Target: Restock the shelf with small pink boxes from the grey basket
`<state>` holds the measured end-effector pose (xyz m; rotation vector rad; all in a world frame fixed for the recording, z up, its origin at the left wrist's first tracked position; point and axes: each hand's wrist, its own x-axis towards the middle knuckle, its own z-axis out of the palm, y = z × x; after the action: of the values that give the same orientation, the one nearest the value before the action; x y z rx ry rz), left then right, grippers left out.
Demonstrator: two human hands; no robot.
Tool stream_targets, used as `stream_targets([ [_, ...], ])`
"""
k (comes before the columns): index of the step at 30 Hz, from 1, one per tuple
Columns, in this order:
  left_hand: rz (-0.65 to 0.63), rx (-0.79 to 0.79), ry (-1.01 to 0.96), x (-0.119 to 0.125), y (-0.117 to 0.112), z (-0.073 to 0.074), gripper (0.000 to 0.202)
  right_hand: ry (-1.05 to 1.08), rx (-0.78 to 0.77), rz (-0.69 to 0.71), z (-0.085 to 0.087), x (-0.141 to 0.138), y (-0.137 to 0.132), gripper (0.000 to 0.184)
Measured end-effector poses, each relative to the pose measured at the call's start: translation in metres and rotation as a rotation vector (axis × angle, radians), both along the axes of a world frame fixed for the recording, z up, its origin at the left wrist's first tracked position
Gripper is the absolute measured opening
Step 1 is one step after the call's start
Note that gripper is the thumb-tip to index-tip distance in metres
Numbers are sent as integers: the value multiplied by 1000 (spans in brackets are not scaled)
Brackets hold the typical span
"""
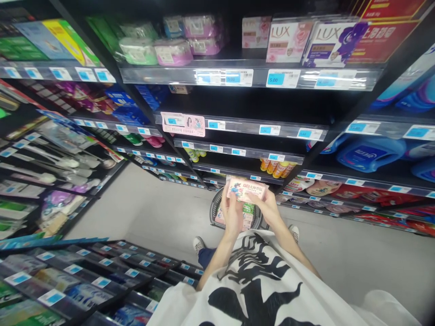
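Aisle stock and items in hand, listed from the left.

1. Left shelving (102,185), dark frame, blue price tags along each edge: flat green and yellow packs (50,40) on the top tier, carded toothbrushes (50,158) lower down.
2. Low shelf unit (112,267) at bottom left, with boxed tubes lying in rows behind blue tags.
3. Wet-wipe packs (173,50), green and pink, stacked on the top tier of the facing shelves; a pink shelf sign (183,123) is clipped to the edge one tier below.
4. Basket (215,209), dark and round-rimmed, standing on the grey floor (152,213) at the foot of the facing shelves, with a few packs inside, directly under the hands.
5. Left hand (232,213), fingers clenched round the left end of the pink pack.
6. Pink pack (246,190) – flat, printed, held level between both hands above the basket, well clear of the shelves.
7. Right hand (268,206), fingers grasping the right edge of the same pack from below and the side.
8. White shirt with black print (258,290) fills the lower middle; two shoes show on the floor beyond it.
9. LUX soap boxes (288,40) – pink and purple – on the top tier to the right.
10. Orange and yellow bottles (277,168) on a lower tier, behind the pack.
11. Blue detergent jugs (370,154) at far right.
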<state>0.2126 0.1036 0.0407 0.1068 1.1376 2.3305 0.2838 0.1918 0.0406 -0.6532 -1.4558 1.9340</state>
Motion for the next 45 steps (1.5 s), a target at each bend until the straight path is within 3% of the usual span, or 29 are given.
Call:
stream_targets([
  [5,-48,-69,41,-4,1,3,74,-48,76,-66,1,0,-2,52],
  [12,-67,-174,249,-7,1,-2,72,-79,248,-163,2,3,-3,43],
  [26,-80,-155,326,-12,2,-11,62,-106,333,-269,2,7,4,43],
  [29,-92,-126,262,-10,4,-8,59,-85,491,-280,3,10,6,39],
  [33,-153,-8,112,-7,3,-2,51,18,981,-235,3,18,15,26],
  [37,-124,119,110,-4,0,3,34,66,1402,-343,2,26,23,31],
  [40,-89,154,164,-2,0,6,33,89,1495,-451,6,28,23,32],
  [45,-55,168,208,0,-1,8,36,113,1508,-508,11,27,18,28],
])
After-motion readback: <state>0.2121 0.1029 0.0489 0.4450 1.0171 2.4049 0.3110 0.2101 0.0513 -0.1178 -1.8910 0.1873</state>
